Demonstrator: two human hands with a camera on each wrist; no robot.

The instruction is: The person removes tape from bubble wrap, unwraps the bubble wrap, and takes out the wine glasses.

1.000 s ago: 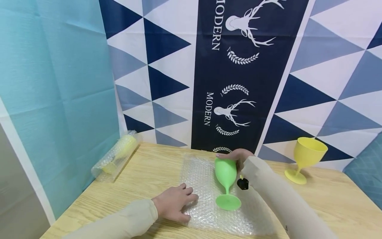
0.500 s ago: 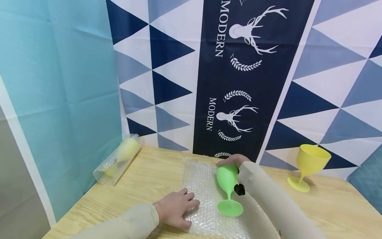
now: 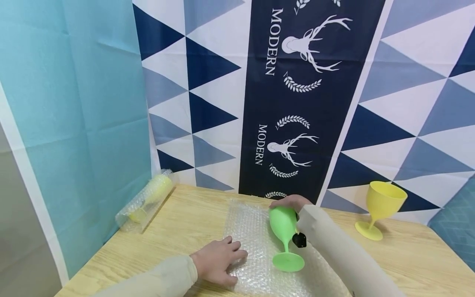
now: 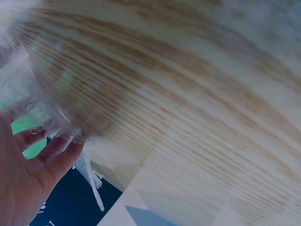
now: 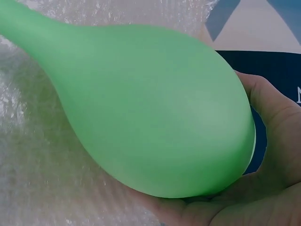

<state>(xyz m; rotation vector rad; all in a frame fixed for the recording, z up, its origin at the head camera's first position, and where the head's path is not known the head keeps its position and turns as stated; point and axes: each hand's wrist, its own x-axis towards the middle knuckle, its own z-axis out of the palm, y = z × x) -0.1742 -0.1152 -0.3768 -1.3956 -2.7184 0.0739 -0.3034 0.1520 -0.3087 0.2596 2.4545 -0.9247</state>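
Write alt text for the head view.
A person's right grip holds a green goblet tilted over bubble wrap; the left grip touches the wrap's left edge. On the wooden table, a wrapped yellow goblet lies at left and a bare yellow one stands at right.

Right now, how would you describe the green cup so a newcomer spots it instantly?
On the wooden table, find the sheet of bubble wrap. Over it, the right hand grips the green cup by its bowl, tipped, base towards the person. It is the only green one: the standing cup and the wrapped cup are yellow.
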